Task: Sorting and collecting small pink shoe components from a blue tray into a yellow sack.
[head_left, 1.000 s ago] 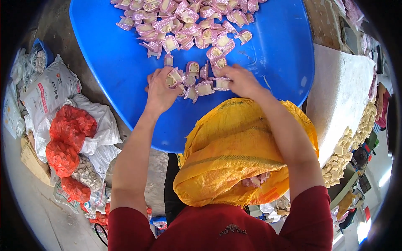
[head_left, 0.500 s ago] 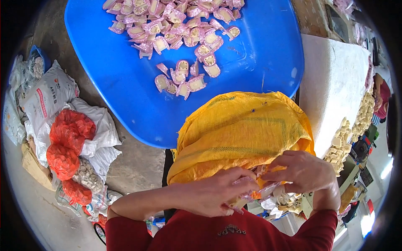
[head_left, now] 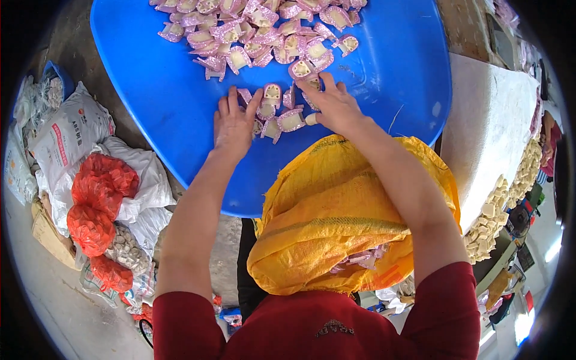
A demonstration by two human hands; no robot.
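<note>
Inside a large blue plastic tub lies a small cluster of pink glittery moulded pieces with cream hollow faces; their exact kind I cannot tell. My left hand rests at the cluster's left side, fingers spread and their tips against the outer pieces. On the right side, my right hand reaches in with its fingers apart, covering part of a few pieces. Both hands face each other around the group. A yellow woven sack sits between my forearms, with some pink pieces showing in its mouth.
The blue tub holds a bigger pile of the same pieces at its far side. White sacks and red plastic bags stand at left. At right, cream pieces lie beside a white sheet.
Both hands have left the sack's mouth, where they were handling pink pieces, and moved forward into the tub around the small cluster. The sack's mouth now shows pieces inside.
</note>
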